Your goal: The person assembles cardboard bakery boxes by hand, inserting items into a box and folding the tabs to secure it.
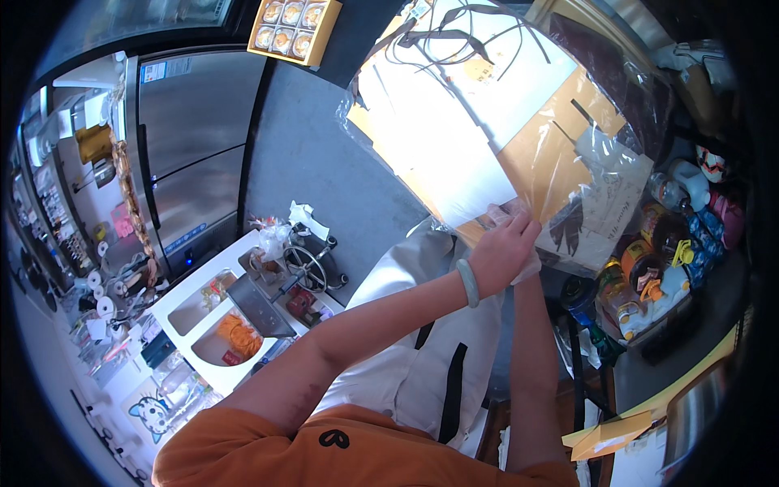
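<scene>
My left hand [510, 250], with a pale green bangle on the wrist, crosses over to the right side. Its fingers are closed on thin clear plastic [529, 261] at my right hand. Most of my right hand [505, 214] lies behind the left one; its fingers show only partly through the plastic, which looks like a disposable glove. Just beyond both hands is a large clear plastic bag [596, 174] around flat white and tan cardboard pieces [438, 122]. Dark ribbons [442, 36] lie across its far end.
A yellow box of round pastries [286, 31] stands at the far edge. To the left are a steel fridge [195, 146] and a white cart [182, 312] with bins. Bottles [625, 292] crowd the right side. A wheeled stool base [304, 264] sits on the grey floor.
</scene>
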`<state>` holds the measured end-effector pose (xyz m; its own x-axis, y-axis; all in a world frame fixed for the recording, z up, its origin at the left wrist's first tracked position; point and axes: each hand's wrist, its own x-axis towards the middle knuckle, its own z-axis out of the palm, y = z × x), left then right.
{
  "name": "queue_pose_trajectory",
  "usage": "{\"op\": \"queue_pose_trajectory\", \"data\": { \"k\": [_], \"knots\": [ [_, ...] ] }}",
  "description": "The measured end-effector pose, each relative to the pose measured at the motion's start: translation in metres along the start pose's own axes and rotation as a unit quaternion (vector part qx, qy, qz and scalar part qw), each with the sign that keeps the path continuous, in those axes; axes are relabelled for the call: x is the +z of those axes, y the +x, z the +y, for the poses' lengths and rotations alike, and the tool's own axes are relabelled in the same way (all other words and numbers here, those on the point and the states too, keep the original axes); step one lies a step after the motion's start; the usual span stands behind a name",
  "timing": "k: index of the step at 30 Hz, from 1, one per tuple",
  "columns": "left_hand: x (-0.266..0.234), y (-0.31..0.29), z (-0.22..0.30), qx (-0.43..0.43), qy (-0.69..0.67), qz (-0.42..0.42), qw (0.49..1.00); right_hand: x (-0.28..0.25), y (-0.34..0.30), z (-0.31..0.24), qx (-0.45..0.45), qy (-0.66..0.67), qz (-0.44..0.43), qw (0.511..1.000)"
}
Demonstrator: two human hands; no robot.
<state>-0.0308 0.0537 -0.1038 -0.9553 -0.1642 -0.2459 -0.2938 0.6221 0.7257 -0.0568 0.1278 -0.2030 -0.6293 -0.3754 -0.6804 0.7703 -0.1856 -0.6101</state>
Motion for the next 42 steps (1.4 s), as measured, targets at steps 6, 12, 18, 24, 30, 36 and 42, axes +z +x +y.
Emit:
{"op": "queue_pose_trajectory", "data": {
  "k": [6,12,18,24,30,36,42],
  "knots": [
    [0.001,0.004,0.0,0.007,-0.006,-0.009,1.0,0.011,0.002,-0.008,0.003,0.014,0.009,1.0],
    [-0.002,0.009,0.009,0.031,-0.034,0.048,0.998,0.034,0.011,-0.034,0.003,0.035,0.023,0.999],
    [-0.006,0.007,0.007,-0.001,-0.031,0.011,0.999,0.05,0.055,-0.043,-0.005,-0.072,0.047,0.996],
    [-0.007,0.012,0.006,0.012,-0.01,0.017,1.0,0.045,0.091,-0.042,-0.008,-0.17,0.003,0.985],
    [-0.012,0.018,0.007,0.033,-0.025,0.04,0.998,0.049,0.097,-0.034,-0.122,-0.156,-0.009,0.98],
    [-0.013,0.02,0.01,0.045,-0.017,0.046,0.998,0.048,0.098,-0.03,-0.121,-0.183,-0.044,0.975],
    [-0.015,0.02,0.006,0.048,-0.024,0.046,0.998,0.071,0.089,-0.044,-0.07,-0.096,0.024,0.993]
  ]
}}
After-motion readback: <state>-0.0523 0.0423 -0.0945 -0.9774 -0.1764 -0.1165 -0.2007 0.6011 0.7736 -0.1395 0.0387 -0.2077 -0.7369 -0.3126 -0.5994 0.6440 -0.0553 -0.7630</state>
